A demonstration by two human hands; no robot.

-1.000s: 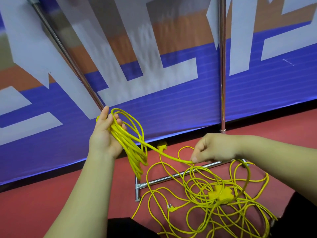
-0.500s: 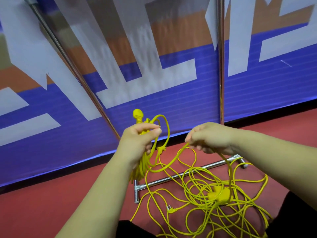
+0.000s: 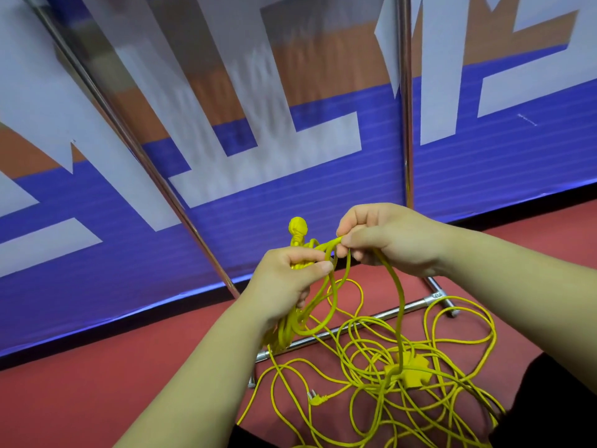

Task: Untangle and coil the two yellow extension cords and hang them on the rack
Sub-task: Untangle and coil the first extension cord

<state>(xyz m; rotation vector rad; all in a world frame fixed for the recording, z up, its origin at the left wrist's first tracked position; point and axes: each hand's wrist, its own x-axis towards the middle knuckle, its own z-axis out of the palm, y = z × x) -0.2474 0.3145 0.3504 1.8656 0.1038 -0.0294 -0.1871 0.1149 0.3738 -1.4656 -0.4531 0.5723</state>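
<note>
My left hand (image 3: 290,279) grips a bundle of coiled yellow cord (image 3: 287,328) whose loops hang down below the fist; a yellow plug end (image 3: 298,229) sticks up above it. My right hand (image 3: 387,240) pinches a strand of the same yellow cord right beside the left hand's thumb. From there the strand drops to a loose tangle of yellow cord (image 3: 387,383) on the red floor, with a yellow socket block (image 3: 413,371) in it and a small plug (image 3: 315,399) at its left. The chrome rack (image 3: 405,124) stands behind.
The rack's slanted pole (image 3: 135,147) and base bar (image 3: 365,321) lie close in front of a blue, white and orange wall banner (image 3: 226,205). Red floor (image 3: 80,399) spreads to the left. Dark trouser legs show at the bottom edge.
My left hand closed on the coil and swung right and lower. My right hand rose and moved left with its strand until both hands met; the plug end now stands above the left fist.
</note>
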